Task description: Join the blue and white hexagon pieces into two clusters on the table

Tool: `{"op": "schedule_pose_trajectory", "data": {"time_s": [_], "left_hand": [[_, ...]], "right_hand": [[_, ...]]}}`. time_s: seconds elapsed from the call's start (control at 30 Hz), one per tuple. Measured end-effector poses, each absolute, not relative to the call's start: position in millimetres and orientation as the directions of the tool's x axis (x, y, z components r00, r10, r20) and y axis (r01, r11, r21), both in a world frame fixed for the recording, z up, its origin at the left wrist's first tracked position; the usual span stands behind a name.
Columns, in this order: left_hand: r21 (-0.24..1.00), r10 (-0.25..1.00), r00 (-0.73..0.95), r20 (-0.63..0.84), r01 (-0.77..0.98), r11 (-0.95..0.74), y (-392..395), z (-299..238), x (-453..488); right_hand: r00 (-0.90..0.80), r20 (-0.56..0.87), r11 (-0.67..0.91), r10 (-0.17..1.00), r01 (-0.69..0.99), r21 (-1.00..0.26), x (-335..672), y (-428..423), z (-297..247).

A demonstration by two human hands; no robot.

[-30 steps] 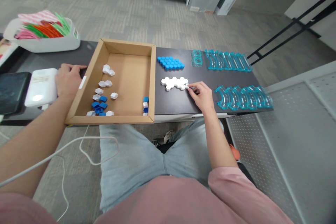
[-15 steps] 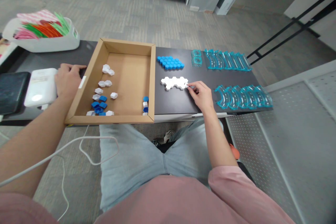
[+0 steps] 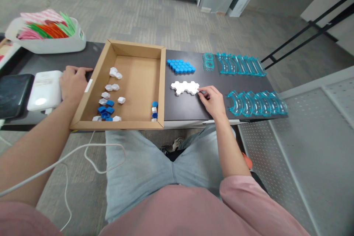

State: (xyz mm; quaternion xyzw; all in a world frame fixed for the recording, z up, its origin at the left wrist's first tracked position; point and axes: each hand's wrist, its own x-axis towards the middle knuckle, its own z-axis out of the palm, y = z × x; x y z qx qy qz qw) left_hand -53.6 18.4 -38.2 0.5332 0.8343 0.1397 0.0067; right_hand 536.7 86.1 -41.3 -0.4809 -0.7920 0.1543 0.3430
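My right hand (image 3: pixel 213 99) has its thumb and forefinger closed on a white hexagonal tile (image 3: pixel 195 89) at the right end of a cluster. Other white hexagonal tiles (image 3: pixel 182 87) lie flat against it on the dark table. Behind them sits a tight block of blue hexagonal tiles (image 3: pixel 181 67). My left hand (image 3: pixel 74 82) rests on the table between a white device and the cardboard box (image 3: pixel 78 112), fingers stretched out and holding nothing. Inside the box are loose white tiles (image 3: pixel 112 87) and blue tiles (image 3: pixel 102 110), with a short row at its right wall.
Clear teal plastic pieces stand in a back row (image 3: pixel 239 65) and a front row (image 3: pixel 257 103) at the right. At the left are a white bin (image 3: pixel 55 46) of coloured strips, a white device (image 3: pixel 44 90) and a black one (image 3: pixel 16 95). A white cable (image 3: pixel 69 152) crosses my left arm.
The white tile at my right fingertips now lies flush against the cluster, where a small gap showed before. My left hand has stayed in place. The whole view has shifted slightly.
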Motion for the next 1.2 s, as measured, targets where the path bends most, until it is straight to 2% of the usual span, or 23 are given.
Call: {"op": "schedule_pose_trajectory", "data": {"time_s": [0.13, 0.47, 0.67, 0.77, 0.87, 0.97, 1.13, 1.2], "left_hand": [[0.251, 0.846, -0.521, 0.117, 0.839, 0.482, 15.4, -24.4, -30.8], [0.253, 0.853, -0.516, 0.081, 0.838, 0.483, 14.5, -12.9, -20.8], [0.269, 0.858, -0.505, 0.090, 0.842, 0.468, 11.9, -9.9, -14.7], [0.288, 0.863, -0.498, 0.082, 0.841, 0.458, 11.5, -9.8, -14.1], [0.316, 0.865, -0.493, 0.093, 0.839, 0.444, 10.9, -11.1, -14.3], [0.336, 0.864, -0.489, 0.117, 0.838, 0.429, 9.5, -11.1, -12.0], [0.345, 0.869, -0.482, 0.115, 0.839, 0.420, 7.5, -8.9, -7.6], [0.344, 0.870, -0.479, 0.115, 0.841, 0.418, 7.7, -9.2, -8.6]], "right_hand": [[-0.290, 0.392, 0.480, 0.873, 0.656, -0.582, 536.5, 86.2, -42.6], [-0.242, 0.452, 0.491, 0.859, 0.640, -0.591, 536.9, 80.8, -34.8], [-0.326, 0.477, 0.572, 0.816, 0.579, -0.581, 509.1, 62.3, -11.8], [-0.503, 0.478, 0.691, 0.721, 0.466, -0.553, 460.4, 47.4, 12.7], [-0.771, 0.360, 0.809, 0.525, 0.320, -0.493, 392.0, 40.5, 36.5], [-0.896, 0.270, 0.868, 0.353, 0.206, -0.452, 320.3, 45.3, 43.9], [-0.945, 0.147, 0.921, 0.293, 0.238, -0.308, 244.4, 60.8, 23.2], [-0.957, 0.088, 0.926, 0.277, 0.242, -0.289, 235.5, 63.5, 15.5]]}}
